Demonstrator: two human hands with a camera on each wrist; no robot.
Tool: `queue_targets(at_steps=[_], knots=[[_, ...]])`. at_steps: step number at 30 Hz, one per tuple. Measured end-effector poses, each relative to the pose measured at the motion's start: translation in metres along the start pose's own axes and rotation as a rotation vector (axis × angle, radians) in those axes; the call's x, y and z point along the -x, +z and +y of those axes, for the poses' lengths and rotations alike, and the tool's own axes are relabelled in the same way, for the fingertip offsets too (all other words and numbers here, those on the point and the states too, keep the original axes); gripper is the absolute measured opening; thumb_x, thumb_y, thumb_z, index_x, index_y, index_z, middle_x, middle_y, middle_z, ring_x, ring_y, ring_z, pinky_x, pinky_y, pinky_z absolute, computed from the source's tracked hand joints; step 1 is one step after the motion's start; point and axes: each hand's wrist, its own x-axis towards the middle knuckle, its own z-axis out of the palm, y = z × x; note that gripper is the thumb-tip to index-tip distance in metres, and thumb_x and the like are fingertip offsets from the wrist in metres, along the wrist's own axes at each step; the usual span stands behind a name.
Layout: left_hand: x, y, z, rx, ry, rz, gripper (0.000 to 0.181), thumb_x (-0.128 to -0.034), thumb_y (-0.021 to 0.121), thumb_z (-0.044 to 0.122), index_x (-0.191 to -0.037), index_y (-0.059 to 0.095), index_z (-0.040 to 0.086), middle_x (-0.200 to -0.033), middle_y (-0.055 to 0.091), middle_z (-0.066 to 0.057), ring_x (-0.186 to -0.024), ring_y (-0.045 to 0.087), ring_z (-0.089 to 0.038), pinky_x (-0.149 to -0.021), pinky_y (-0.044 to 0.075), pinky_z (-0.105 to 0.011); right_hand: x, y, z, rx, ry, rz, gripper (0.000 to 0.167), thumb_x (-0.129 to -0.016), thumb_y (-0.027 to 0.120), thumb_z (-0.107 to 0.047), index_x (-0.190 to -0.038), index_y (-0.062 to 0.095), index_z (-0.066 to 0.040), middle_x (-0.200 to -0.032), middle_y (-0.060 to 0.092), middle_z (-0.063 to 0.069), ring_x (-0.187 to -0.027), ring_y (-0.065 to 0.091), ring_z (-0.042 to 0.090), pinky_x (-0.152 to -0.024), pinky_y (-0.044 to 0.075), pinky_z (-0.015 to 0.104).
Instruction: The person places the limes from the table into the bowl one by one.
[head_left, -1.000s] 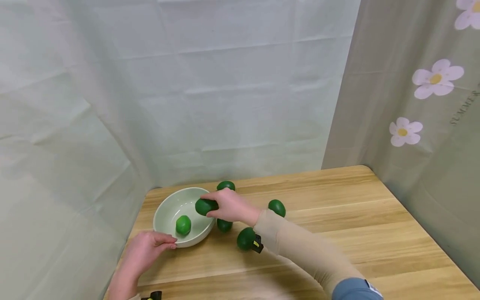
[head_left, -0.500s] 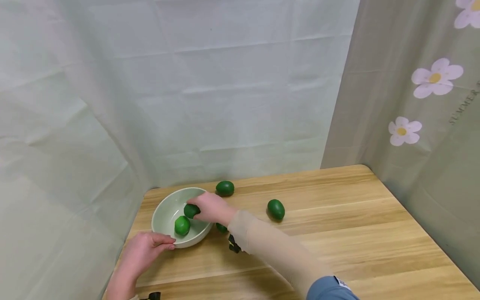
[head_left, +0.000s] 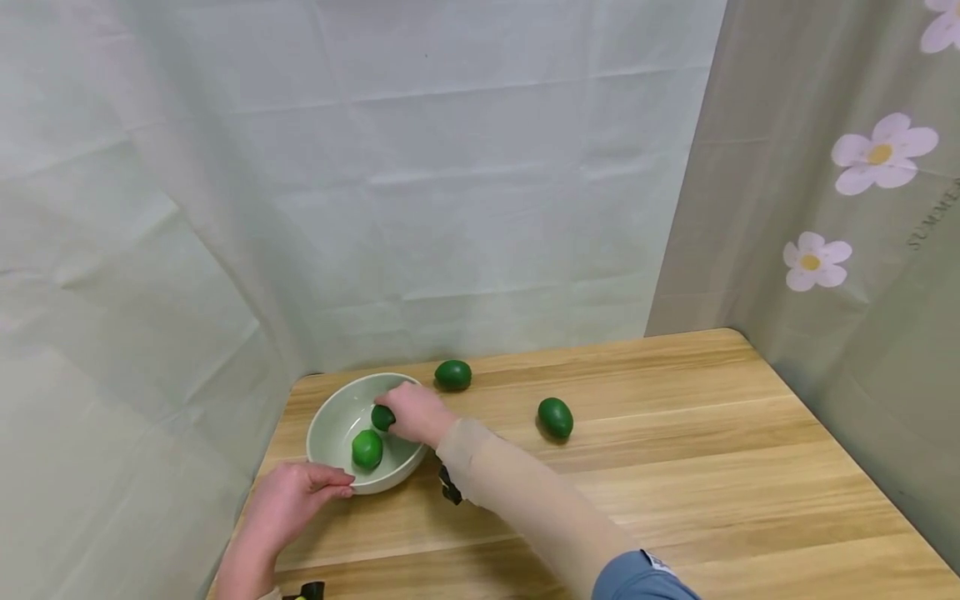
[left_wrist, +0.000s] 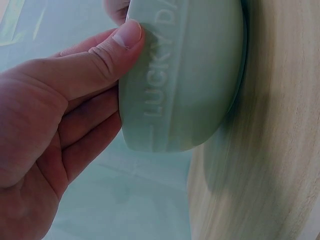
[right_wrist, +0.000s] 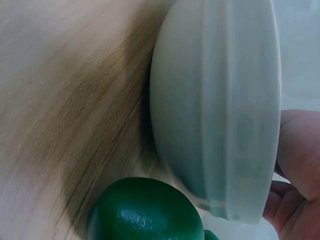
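A pale green bowl (head_left: 330, 425) stands at the table's left side, and a bright green lime (head_left: 367, 449) lies in it. My left hand (head_left: 292, 504) pinches the bowl's near rim; in the left wrist view its thumb (left_wrist: 127, 37) lies on the outer wall beside raised lettering. Over the bowl's right rim reaches my right hand (head_left: 416, 412). It holds a dark green avocado (head_left: 382, 417) low inside the bowl, just behind the lime. From the right wrist camera, the bowl wall hides the held avocado and most of the fingers.
One avocado (head_left: 453, 375) lies behind the bowl near the back edge, and another avocado (head_left: 555, 417) is farther right. The right wrist view shows an avocado (right_wrist: 145, 212) on the table close beside the bowl. Cloth curtains (head_left: 487, 208) hang behind the wooden table (head_left: 712, 467).
My right hand has moved left and down into the bowl with the avocado. My right forearm now covers the avocados right of the bowl. The left hand stays on the rim.
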Motion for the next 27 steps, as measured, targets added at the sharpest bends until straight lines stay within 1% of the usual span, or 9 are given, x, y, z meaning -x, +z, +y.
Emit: queue_targets(at_steps=[2, 5, 9, 12, 17, 20, 23, 25, 27], knots=[[0.0, 0.001, -0.001, 0.004, 0.001, 0.001, 0.014, -0.0786, 0.095, 0.024, -0.089, 0.088, 0.029, -0.086, 0.078, 0.021, -0.085, 0.074, -0.005, -0.074, 0.061, -0.035, -0.002, 0.001, 0.0, -0.003, 0.016, -0.004, 0.047, -0.096, 0.085, -0.024, -0.141, 0.071, -0.026, -0.127, 0.075, -0.01, -0.116, 0.068, 0.008, -0.102, 0.053, 0.025], [-0.001, 0.001, -0.002, 0.003, 0.018, 0.013, 0.015, -0.0781, 0.096, 0.023, -0.088, 0.087, 0.03, -0.086, 0.078, 0.021, -0.085, 0.074, -0.005, -0.074, 0.061, -0.036, -0.005, 0.003, -0.001, -0.019, 0.042, -0.016, 0.046, -0.096, 0.084, -0.023, -0.14, 0.071, -0.027, -0.126, 0.075, -0.01, -0.115, 0.068, 0.008, -0.102, 0.053, 0.025], [0.0, 0.001, -0.003, -0.002, 0.034, 0.023, 0.015, -0.0775, 0.096, 0.023, -0.088, 0.087, 0.03, -0.086, 0.078, 0.02, -0.084, 0.074, -0.005, -0.075, 0.062, -0.037, -0.009, 0.006, -0.002, -0.039, 0.059, -0.039, 0.046, -0.097, 0.084, -0.023, -0.141, 0.071, -0.027, -0.127, 0.074, -0.011, -0.117, 0.067, 0.007, -0.103, 0.052, 0.025], [0.001, 0.001, -0.003, 0.001, 0.034, 0.025, 0.016, -0.0775, 0.096, 0.022, -0.088, 0.087, 0.03, -0.086, 0.078, 0.021, -0.085, 0.075, -0.005, -0.075, 0.062, -0.037, -0.012, 0.008, -0.003, -0.051, 0.069, -0.051, 0.047, -0.096, 0.084, -0.023, -0.141, 0.07, -0.028, -0.128, 0.073, -0.011, -0.118, 0.066, 0.007, -0.105, 0.051, 0.025], [0.0, 0.002, -0.003, 0.003, 0.043, 0.035, 0.016, -0.077, 0.096, 0.023, -0.088, 0.087, 0.031, -0.086, 0.078, 0.021, -0.085, 0.075, -0.005, -0.074, 0.062, -0.036, -0.014, 0.01, -0.004, -0.062, 0.088, -0.061, 0.046, -0.098, 0.083, -0.022, -0.142, 0.07, -0.027, -0.128, 0.073, -0.011, -0.116, 0.066, 0.006, -0.104, 0.051, 0.025], [0.001, 0.003, -0.002, 0.004, 0.043, 0.042, 0.017, -0.0764, 0.096, 0.023, -0.087, 0.087, 0.032, -0.085, 0.078, 0.021, -0.084, 0.074, -0.004, -0.073, 0.061, -0.036, -0.013, 0.01, -0.004, -0.07, 0.085, -0.063, 0.048, -0.1, 0.08, -0.02, -0.145, 0.067, -0.027, -0.131, 0.072, -0.01, -0.119, 0.066, 0.006, -0.106, 0.05, 0.025], [0.0, 0.003, -0.002, 0.01, 0.041, 0.046, 0.017, -0.076, 0.096, 0.022, -0.087, 0.087, 0.031, -0.085, 0.078, 0.021, -0.083, 0.074, -0.004, -0.072, 0.061, -0.036, -0.013, 0.009, -0.004, -0.077, 0.071, -0.06, 0.052, -0.101, 0.077, -0.018, -0.151, 0.062, -0.028, -0.137, 0.07, -0.009, -0.126, 0.063, 0.006, -0.111, 0.047, 0.025], [0.0, 0.002, -0.001, 0.013, 0.038, 0.045, 0.017, -0.0758, 0.097, 0.021, -0.087, 0.087, 0.03, -0.084, 0.078, 0.02, -0.083, 0.074, -0.004, -0.072, 0.061, -0.035, -0.013, 0.007, -0.004, -0.077, 0.059, -0.056, 0.057, -0.102, 0.077, -0.019, -0.154, 0.058, -0.027, -0.142, 0.067, -0.008, -0.131, 0.061, 0.007, -0.113, 0.045, 0.025], [0.001, 0.002, -0.001, 0.015, 0.038, 0.042, 0.017, -0.0759, 0.096, 0.021, -0.087, 0.087, 0.029, -0.085, 0.078, 0.02, -0.083, 0.074, -0.004, -0.072, 0.062, -0.035, -0.012, 0.006, -0.004, -0.067, 0.047, -0.05, 0.059, -0.101, 0.078, -0.019, -0.156, 0.057, -0.027, -0.144, 0.066, -0.007, -0.132, 0.06, 0.007, -0.114, 0.044, 0.024]])
